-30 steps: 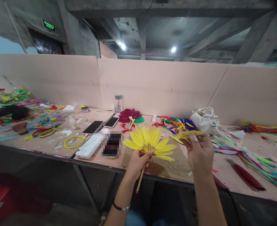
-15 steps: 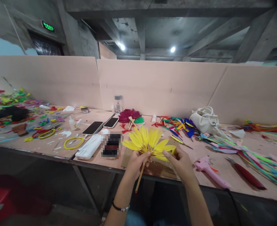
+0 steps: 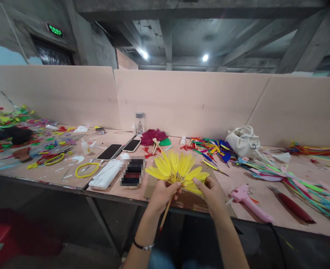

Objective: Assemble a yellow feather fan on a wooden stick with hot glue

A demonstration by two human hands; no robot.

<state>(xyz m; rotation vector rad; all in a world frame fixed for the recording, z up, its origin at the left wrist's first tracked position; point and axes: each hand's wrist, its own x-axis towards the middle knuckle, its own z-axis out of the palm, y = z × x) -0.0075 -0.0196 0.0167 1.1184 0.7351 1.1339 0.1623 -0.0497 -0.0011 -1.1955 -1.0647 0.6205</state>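
Note:
My left hand [image 3: 162,194] is closed round the wooden stick [image 3: 164,215] of a yellow feather fan [image 3: 176,168], holding it up over the table's front edge. My right hand [image 3: 211,192] pinches a yellow feather at the fan's lower right side, fingers pressed against the fanned feathers. A sheet of brown cardboard [image 3: 151,185] lies on the table under the fan.
A pink glue gun [image 3: 249,203] lies right of my hands, with a red-handled tool [image 3: 293,209] beyond. Coloured feathers [image 3: 212,146] and a white bag [image 3: 245,142] sit behind. Two phones [image 3: 120,148], a white case [image 3: 105,175] and a yellow ring [image 3: 85,170] lie left.
My right hand came down from up at the right with a yellow feather and pressed it onto the fan's right side. That uncovered the pink glue gun. The left hand barely moved.

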